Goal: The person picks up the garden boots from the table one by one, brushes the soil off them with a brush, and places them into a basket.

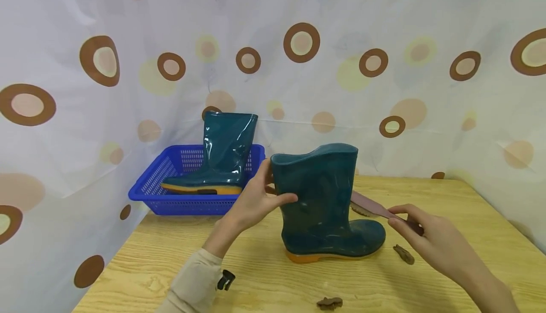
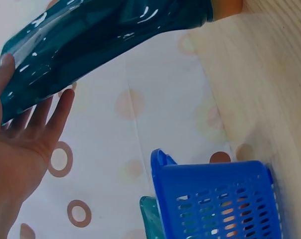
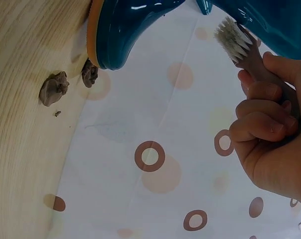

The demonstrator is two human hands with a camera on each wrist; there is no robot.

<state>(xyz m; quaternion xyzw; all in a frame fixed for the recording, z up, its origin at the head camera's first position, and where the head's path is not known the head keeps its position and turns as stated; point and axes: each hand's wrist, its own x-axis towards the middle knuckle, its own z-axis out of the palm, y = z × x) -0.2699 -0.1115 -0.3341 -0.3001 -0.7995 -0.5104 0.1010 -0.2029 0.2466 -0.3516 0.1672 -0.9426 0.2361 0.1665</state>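
Observation:
A dark teal rubber boot with an orange sole stands upright on the table, toe to the right in the head view. My left hand holds its shaft at the heel side, below the rim, thumb on the near face and the other fingers behind. In my right hand is a brush, gripped by its brown handle. Its head is partly hidden behind the boot shaft in the head view. The right wrist view shows the pale bristles close beside the boot, with fingers curled round the handle.
A second teal boot sits in a blue perforated basket at the back left of the wooden table. Brown mud-like clumps lie on the tabletop, one clump near the toe and another at the front. A circle-patterned curtain hangs behind.

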